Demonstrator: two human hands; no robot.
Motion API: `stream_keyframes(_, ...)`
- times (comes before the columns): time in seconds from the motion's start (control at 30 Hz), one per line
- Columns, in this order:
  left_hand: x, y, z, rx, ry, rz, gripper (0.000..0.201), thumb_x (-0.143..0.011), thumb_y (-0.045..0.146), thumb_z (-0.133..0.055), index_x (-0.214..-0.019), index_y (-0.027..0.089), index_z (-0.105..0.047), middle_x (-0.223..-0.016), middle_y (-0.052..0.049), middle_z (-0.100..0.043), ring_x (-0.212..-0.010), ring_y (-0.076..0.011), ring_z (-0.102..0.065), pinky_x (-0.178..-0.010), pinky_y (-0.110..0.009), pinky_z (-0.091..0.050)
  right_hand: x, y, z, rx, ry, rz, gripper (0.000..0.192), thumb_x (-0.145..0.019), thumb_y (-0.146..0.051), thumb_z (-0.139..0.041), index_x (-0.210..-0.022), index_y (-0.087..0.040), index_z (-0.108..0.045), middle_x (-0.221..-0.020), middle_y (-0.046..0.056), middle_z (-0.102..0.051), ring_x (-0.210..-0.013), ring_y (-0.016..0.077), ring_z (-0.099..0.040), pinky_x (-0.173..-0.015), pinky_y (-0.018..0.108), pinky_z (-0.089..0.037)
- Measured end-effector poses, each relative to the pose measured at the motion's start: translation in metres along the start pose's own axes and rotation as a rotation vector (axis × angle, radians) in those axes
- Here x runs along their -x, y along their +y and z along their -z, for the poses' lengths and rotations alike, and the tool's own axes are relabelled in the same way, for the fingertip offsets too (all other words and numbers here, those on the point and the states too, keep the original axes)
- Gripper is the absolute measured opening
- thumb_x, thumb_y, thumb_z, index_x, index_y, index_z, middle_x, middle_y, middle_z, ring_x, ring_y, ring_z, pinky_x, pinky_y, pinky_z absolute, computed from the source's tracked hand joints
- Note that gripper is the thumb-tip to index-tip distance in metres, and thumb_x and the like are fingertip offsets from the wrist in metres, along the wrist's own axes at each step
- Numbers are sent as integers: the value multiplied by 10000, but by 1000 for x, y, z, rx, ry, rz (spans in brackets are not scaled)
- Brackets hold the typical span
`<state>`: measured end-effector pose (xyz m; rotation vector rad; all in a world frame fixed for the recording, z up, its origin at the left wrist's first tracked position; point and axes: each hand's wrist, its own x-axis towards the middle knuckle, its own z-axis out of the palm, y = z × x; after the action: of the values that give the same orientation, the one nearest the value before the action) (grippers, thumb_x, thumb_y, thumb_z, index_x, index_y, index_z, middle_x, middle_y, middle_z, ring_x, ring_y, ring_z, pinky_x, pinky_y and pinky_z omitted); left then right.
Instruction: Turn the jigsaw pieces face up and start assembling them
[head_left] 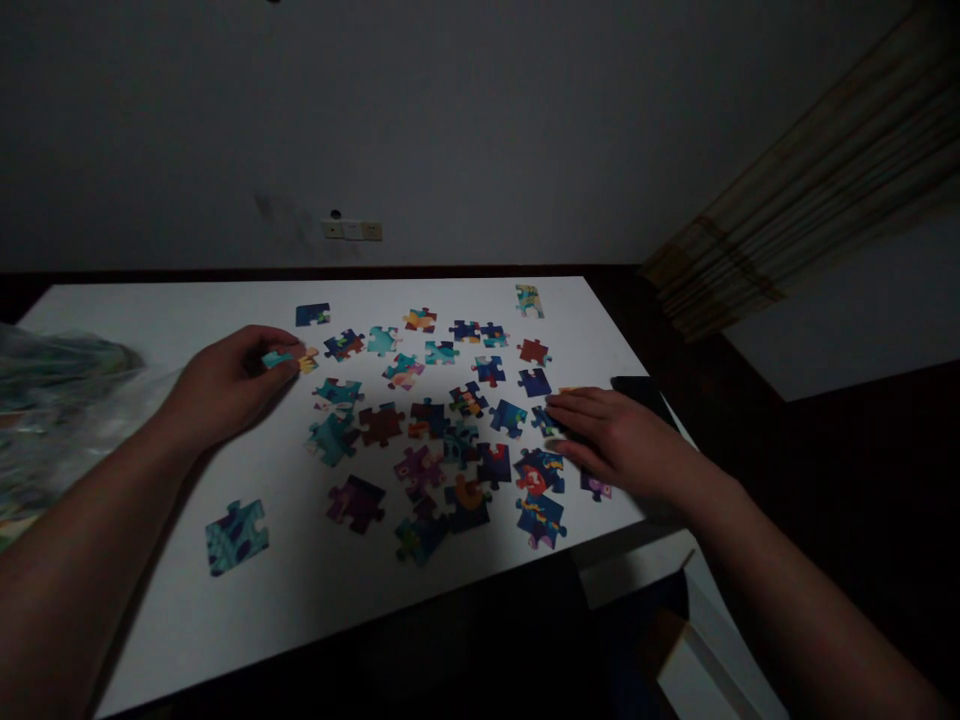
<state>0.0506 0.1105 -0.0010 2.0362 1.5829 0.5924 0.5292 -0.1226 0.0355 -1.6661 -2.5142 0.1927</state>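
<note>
My left hand (pixel 236 385) is at the left side of the scattered pieces, thumb and fingers closed around a jigsaw piece (pixel 306 358) in teal, brown and yellow. My right hand (pixel 611 432) lies low over the table's right side, fingers stretched out. Its fingertips touch or cover the edge of a blue jigsaw piece (pixel 543 420), and an orange-edged piece is partly hidden beneath them. Between the hands, several loose jigsaw pieces (pixel 381 424) are spread over the white table (pixel 300 620). Corner and edge pieces lie apart, one blue-green piece (pixel 237 536) near the front left.
A clear plastic bag (pixel 67 410) rests at the table's left. A dark flat object (pixel 646 392) sits partly under my right hand. Below the front right edge, an open drawer (pixel 637 570) juts out. Behind stands a wall with sockets (pixel 352 230); a curtain (pixel 795 200) hangs at right.
</note>
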Motion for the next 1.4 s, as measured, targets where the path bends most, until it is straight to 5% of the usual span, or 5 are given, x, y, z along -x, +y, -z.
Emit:
stream_keyframes(0.33,-3,0,0,-44,-2,16,594,-890,647,-689,-1314,236,-744,-1263,-88,-825,-1030,-292,-756,-966,-423,-579,7,36,10,92,-1,-340,410,-1055,-452,-630,-1332,-194,-789,-1239,183,-839,-1150,419,-780,-1011,599,-626)
stream_keyframes(0.73,-4,-5,2,-60,4,-5,572,-910,641,-684,-1322,248,-742,-1280,-92,-826,-1111,-330,-773,-1046,-485,-575,-9,48,6,-68,-75,-264,272,-956,-316,-688,-1206,-223,-738,-1126,144,-751,-1088,348,-707,-998,539,-600)
stream_keyframes(1.0,-1,-1,-1,-50,15,15,571,-886,647,-693,-1294,252,-748,-1272,-84,-825,-1070,-323,-776,-1013,-466,-592,-3,35,4,-85,241,-309,225,-1103,-422,-619,-1090,-235,-744,-1043,94,-805,-882,255,-754,-793,393,-580)
stream_keyframes(1.23,0,8,2,-68,18,32,593,-865,655,-676,-1293,250,-750,-1270,-96,-830,-1086,-351,-783,-1036,-502,-600,27,31,-9,141,259,-116,203,-1125,-347,-635,-1160,-242,-805,-1088,108,-859,-999,297,-811,-926,472,-628)
stream_keyframes(1.4,3,13,4,-103,23,47,607,-884,690,-648,-1289,252,-757,-1269,-95,-828,-1058,-346,-777,-1036,-511,-608,39,23,-1,151,100,-81,271,-1118,-247,-608,-1311,-252,-798,-1351,104,-840,-1291,350,-768,-1055,564,-631)
